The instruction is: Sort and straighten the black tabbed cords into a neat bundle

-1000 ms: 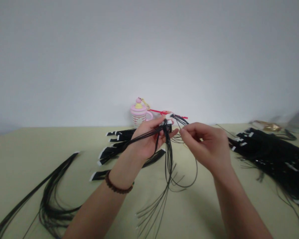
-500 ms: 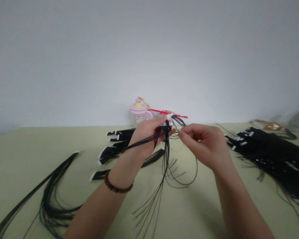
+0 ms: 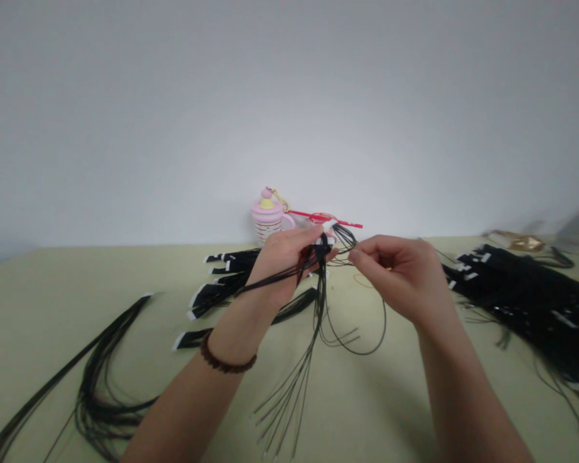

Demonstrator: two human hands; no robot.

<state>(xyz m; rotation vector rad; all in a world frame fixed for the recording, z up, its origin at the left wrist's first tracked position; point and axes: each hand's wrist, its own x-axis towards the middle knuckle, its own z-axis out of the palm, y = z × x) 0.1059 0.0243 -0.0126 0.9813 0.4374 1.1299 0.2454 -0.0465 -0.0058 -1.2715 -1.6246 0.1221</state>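
My left hand (image 3: 284, 260) is closed around a bunch of thin black wires with white connectors. One white connector (image 3: 329, 226) sticks out above its fingertips, and a second one shows just below. Loose wire ends (image 3: 289, 392) fan downward from this bunch, bare of any plug. To the right, my right hand (image 3: 398, 270) pinches thumb against forefinger on a single black wire close to the upper connector. Part of that wire (image 3: 383, 328) loops down below the hand. The exact tip between the fingers is too small to make out.
Wire bundles with white connectors (image 3: 197, 301) lie behind and left of my left forearm. A curved wire bundle (image 3: 94, 379) rests at front left. On the right is a large pile of black wires (image 3: 535, 302). A pink cup (image 3: 267, 215) stands by the wall.
My right hand has shifted slightly right, away from the connector, with its wire. The looped wire below has moved a little right too. My left hand has stayed almost still.
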